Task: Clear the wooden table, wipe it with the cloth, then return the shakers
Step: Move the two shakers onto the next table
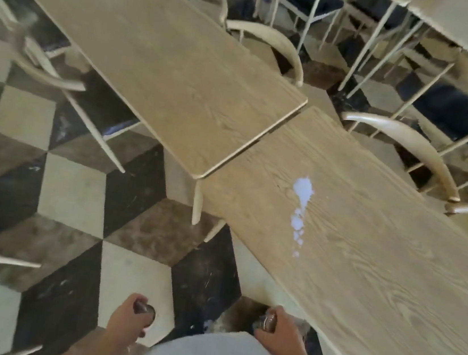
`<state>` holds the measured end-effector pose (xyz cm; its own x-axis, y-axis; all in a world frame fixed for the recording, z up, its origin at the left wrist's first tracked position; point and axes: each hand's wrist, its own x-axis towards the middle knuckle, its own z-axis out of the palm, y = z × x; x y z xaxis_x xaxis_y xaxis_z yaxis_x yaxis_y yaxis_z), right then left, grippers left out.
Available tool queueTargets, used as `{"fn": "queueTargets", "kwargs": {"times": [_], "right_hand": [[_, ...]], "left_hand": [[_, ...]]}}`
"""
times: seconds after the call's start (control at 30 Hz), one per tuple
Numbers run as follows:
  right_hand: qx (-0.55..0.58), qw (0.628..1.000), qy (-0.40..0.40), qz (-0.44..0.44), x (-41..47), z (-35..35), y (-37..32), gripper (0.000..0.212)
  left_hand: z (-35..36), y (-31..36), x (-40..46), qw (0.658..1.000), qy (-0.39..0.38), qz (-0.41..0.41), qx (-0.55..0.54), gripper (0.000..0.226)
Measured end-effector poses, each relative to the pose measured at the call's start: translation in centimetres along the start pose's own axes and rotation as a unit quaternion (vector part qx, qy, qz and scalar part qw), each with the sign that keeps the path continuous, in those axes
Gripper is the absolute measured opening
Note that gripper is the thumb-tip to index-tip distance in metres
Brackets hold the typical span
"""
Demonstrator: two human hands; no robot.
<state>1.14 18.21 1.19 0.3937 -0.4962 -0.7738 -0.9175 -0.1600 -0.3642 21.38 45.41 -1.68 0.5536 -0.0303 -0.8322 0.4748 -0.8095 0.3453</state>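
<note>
Left hand curls round one small shaker, and the right hand is wrapped round the other shaker; both are carried low in front of the person's body, above the checkered floor and clear of the wooden counter. Each shaker looks small, rigid and light, with a metal-looking cap, though blur hides the detail; if the bodies are glass they would be smooth and breakable, so a grip round the body below the cap seems safest, kept upright lest the contents spill. The nearer counter carries bright white patches, a glare or a spill, the blur does not say which. A second wooden counter butts against its far end. Curved-back chairs stand along the far side, and another chair at the left, narrowing the way round. No cloth shows
</note>
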Motion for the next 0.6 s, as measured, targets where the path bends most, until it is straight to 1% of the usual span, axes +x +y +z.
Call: {"fn": "queueTargets", "kwargs": {"times": [0.03,0.1,0.17,0.2,0.27,0.3,0.4,0.47,0.53,0.6], "right_hand": [[0.001,1.000,-0.031,-0.006,0.4,0.0,-1.8,0.033],[0.028,0.997,-0.078,0.004,1.5,-0.4,-4.8,0.039],[0.047,0.995,-0.081,0.024,2.9,-0.3,-6.7,0.048],[0.044,0.995,-0.082,0.029,3.5,0.0,-7.4,0.051],[0.033,0.996,-0.080,0.013,4.3,0.8,-9.6,0.053],[0.027,0.996,-0.080,0.000,4.7,1.3,-10.9,0.052],[-0.010,0.995,-0.092,-0.042,6.7,2.7,-15.0,0.044],[-0.049,0.990,-0.111,-0.070,8.7,3.5,-17.8,0.041],[-0.080,0.984,-0.135,-0.087,10.5,4.0,-20.7,0.040],[-0.104,0.980,-0.141,-0.097,12.4,4.3,-23.9,0.041]], "left_hand": [[-1.2,-1.4,0.2,1.000,0.009,-0.016,-0.016,0.029],[-3.1,-3.5,0.2,0.998,0.018,-0.050,-0.046,0.029],[-4.2,-5.3,0.0,0.995,0.026,-0.078,-0.064,0.025],[-4.6,-5.6,-0.4,0.994,0.036,-0.079,-0.072,0.023],[-5.1,-6.1,-0.6,0.993,0.053,-0.077,-0.074,0.014],[-5.4,-6.0,-0.6,0.993,0.051,-0.079,-0.070,0.013],[-7.1,-5.4,0.8,0.995,0.042,-0.078,-0.046,0.021],[-8.8,-5.0,2.6,0.995,0.035,-0.084,-0.049,0.027],[-10.9,-3.4,4.5,0.994,0.043,-0.086,-0.042,0.030],[-13.1,-0.9,6.1,0.995,0.053,-0.073,-0.042,0.033]]}}
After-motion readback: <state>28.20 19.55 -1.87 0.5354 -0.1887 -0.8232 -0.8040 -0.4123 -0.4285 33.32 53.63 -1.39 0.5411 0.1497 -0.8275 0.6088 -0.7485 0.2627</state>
